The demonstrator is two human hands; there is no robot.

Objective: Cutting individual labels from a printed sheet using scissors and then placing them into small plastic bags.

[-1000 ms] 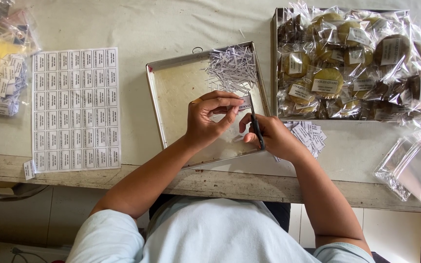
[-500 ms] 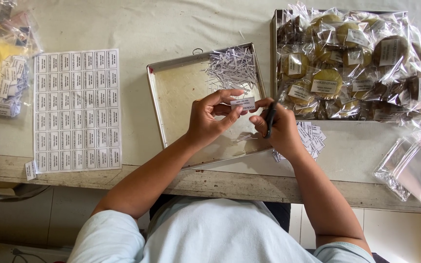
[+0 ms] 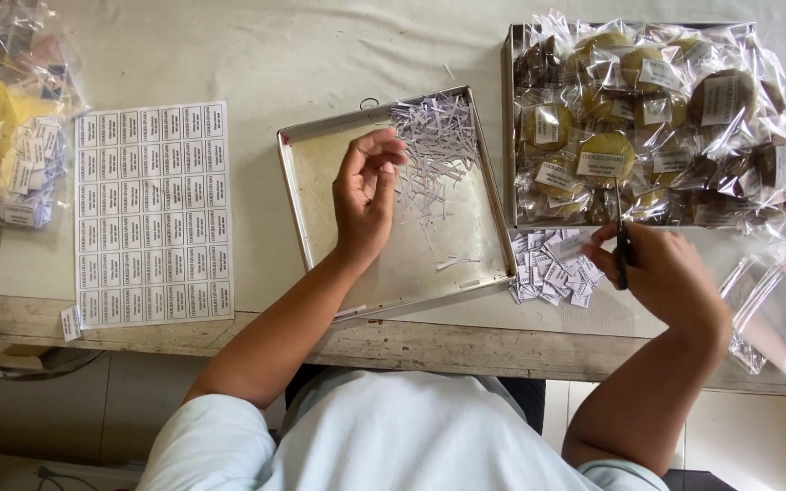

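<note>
Fingertips [image 3: 391, 150] beside paper trimmings [image 3: 434, 145].

I have only one view, the head camera. It looks straight down from above the person's shoulders onto the table [image 3: 320, 45], quite near, with the table's front edge low in the frame.

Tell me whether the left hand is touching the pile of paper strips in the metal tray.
Cannot tell. In the head view the left hand is over the metal tray, fingertips at the edge of the paper strips; neither contact nor gap shows plainly.
</note>
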